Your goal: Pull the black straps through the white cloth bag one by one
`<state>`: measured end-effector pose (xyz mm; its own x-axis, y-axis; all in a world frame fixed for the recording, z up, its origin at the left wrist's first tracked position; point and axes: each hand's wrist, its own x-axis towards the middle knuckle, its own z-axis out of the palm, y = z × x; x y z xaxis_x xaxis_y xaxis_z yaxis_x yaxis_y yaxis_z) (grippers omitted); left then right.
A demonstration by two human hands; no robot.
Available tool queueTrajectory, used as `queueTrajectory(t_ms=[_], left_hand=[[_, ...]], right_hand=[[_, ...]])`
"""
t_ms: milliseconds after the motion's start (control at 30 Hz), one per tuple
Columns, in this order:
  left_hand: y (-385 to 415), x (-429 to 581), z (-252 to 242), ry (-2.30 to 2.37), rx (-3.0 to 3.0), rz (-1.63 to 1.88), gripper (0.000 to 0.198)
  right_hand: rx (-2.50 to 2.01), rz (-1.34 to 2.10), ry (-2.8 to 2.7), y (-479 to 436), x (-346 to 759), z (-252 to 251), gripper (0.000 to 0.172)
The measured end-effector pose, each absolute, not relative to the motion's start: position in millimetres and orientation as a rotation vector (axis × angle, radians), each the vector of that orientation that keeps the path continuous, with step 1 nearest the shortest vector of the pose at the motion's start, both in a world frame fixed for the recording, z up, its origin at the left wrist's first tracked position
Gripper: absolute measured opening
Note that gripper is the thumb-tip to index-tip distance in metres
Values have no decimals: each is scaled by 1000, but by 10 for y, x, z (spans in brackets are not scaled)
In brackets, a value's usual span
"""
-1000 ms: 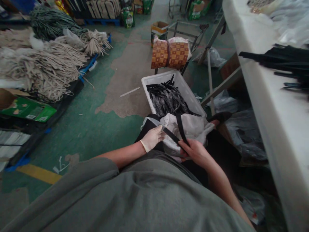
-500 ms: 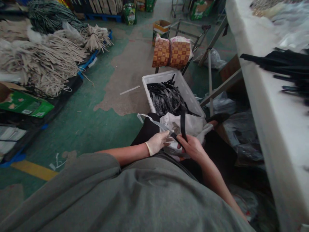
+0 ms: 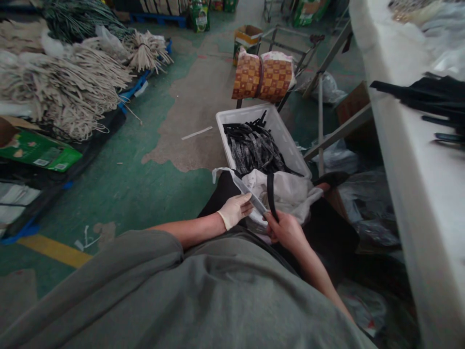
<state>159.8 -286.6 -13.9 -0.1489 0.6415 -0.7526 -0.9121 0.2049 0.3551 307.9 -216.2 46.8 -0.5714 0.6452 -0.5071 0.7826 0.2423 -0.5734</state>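
My left hand (image 3: 235, 212), in a pale glove, has its thumb and fingers closed on a narrow clear plastic sleeve (image 3: 240, 185). The sleeve slants across my lap, its loose far end bent over at the upper left. Its lower end reaches my bare right hand (image 3: 285, 229), which is closed on a black strap (image 3: 271, 191). One part of the strap loops up above the right fingers, and a dark length shows through the sleeve between both hands. A whitish plastic bag (image 3: 290, 189) lies on my lap behind the hands.
Just ahead is a white bin (image 3: 286, 131) with many black straps (image 3: 254, 145). A white-covered table (image 3: 392, 111) runs along my right, bearing black strips (image 3: 428, 99). Cord bundles (image 3: 72, 87) lie at left. Beyond the bin is a checked roll (image 3: 263, 77) on a metal frame.
The clear sleeve now covers the dark strap length down to my right fingers. My left hand has shifted slightly left along it. The strap loop leans a little more to the left.
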Motion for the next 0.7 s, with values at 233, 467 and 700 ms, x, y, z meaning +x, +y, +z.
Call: queueTrajectory(t_ms=[233,467,700], left_hand=[[-2835,1527,-157,1019,-315,1473,32],[-2856,1626,-122,979,-216,1372,35],[-2850,1499,-156,1044,-291,1518,31]], right_hand=[[1318,-1274,2335,-2109,2978,469,43],[1361,-1158,2401,-2102,2975,447,41],[1336,-1405,2241,-2137,3112,443,40]])
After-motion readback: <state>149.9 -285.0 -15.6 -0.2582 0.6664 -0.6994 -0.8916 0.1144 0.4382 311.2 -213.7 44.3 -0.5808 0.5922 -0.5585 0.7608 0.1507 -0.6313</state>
